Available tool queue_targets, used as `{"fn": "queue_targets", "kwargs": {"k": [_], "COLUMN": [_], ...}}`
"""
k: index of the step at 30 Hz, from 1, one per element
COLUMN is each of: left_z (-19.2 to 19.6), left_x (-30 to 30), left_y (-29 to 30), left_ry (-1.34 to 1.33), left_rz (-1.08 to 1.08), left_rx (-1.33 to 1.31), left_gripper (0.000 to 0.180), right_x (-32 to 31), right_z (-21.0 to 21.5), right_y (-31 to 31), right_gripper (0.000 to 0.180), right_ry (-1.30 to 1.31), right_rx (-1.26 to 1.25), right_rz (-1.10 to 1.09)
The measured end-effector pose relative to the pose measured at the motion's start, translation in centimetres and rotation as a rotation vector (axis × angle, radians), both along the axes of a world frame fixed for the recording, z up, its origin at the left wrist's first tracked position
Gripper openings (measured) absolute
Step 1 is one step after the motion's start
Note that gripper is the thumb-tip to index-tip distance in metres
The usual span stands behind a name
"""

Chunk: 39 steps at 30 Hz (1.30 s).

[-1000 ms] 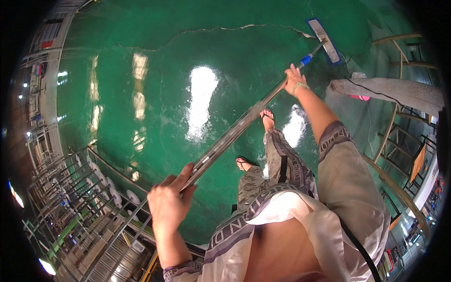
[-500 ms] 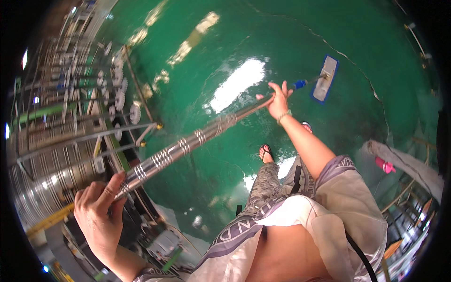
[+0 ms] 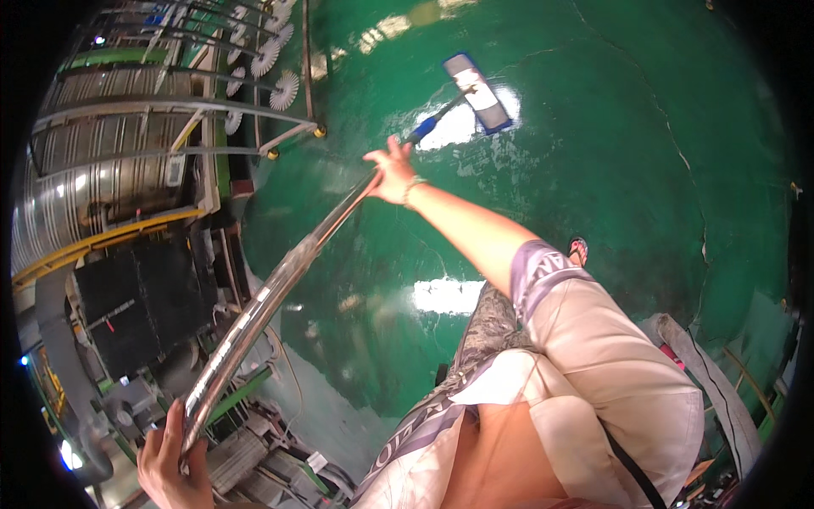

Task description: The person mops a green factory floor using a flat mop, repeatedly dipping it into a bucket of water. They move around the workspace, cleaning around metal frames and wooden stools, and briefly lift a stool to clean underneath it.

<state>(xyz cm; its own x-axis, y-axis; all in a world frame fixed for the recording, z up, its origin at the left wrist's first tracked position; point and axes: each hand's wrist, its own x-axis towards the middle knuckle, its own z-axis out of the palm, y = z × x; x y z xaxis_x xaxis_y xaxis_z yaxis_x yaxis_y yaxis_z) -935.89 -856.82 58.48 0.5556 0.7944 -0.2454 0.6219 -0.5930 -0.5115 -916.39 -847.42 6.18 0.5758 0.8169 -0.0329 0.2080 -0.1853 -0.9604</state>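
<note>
A flat mop with a shiny metal pole (image 3: 284, 276) slants across the view from the lower left to the upper middle. My left hand (image 3: 174, 471) is closed round the pole's top end at the lower left. Further down the pole, my right hand (image 3: 392, 176), a bracelet at its wrist, grips it loosely with some fingers stretched. Below that hand a blue joint (image 3: 422, 130) leads to the grey, blue-edged mop head (image 3: 487, 109), which lies flat on the glossy green floor (image 3: 577, 153). My right arm reaches far forward.
On the left stands a metal rack (image 3: 170, 106) with several white toothed discs (image 3: 285, 89). Dark machinery (image 3: 140, 301) with a yellow rail (image 3: 110, 237) is below it. A long grey roll (image 3: 716, 394) lies at the right. My sandalled foot (image 3: 577, 250) is on the floor.
The mop head has swung left and farther away across the floor. My right hand has moved left with the pole; my left hand is lower, nearer the bottom edge. My view has turned.
</note>
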Motion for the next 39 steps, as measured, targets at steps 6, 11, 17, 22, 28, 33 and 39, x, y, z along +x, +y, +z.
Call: {"fn": "queue_targets", "kwargs": {"k": [6, 11, 17, 22, 28, 33, 39], "left_z": [3.4, 6.3, 7.9, 3.8, -9.7, -18.5, -13.7], "left_x": [-2.0, -5.4, -9.8, -5.4, 3.4, 8.8, 13.7], "left_y": [-6.3, -12.4, -17.8, -15.7, -15.8, -16.6, -14.6], "left_ry": [0.042, -0.073, -0.109, -0.040, -0.115, -0.188, -0.075], "left_rz": [0.012, 0.274, 0.287, -0.270, -0.556, -0.857, -1.087], "left_rx": [-0.037, -0.163, -0.288, -0.432, -0.499, -0.509, -0.474], "left_gripper": [0.034, 0.038, 0.039, 0.030, 0.045, 0.048, 0.047], "right_x": [-8.0, -10.9, -9.3, -4.4, 2.4, 5.5, 1.6], "right_z": [5.1, 7.2, 9.0, 8.4, -1.9, -8.8, -4.4], "right_y": [-1.0, -9.6, -25.8, -37.8, -50.8, -58.3, -55.5], "right_gripper": [0.042, 0.036, 0.026, 0.022, 0.025, 0.029, 0.025], "right_ry": [-0.166, -0.300, -0.313, -0.326, -0.358, -0.280, -0.185], "right_rx": [-0.037, 0.075, -0.025, -0.194, -0.502, -0.794, -0.714], "right_rz": [0.458, 0.531, 0.393, 0.023, -0.349, -0.526, -0.859]}}
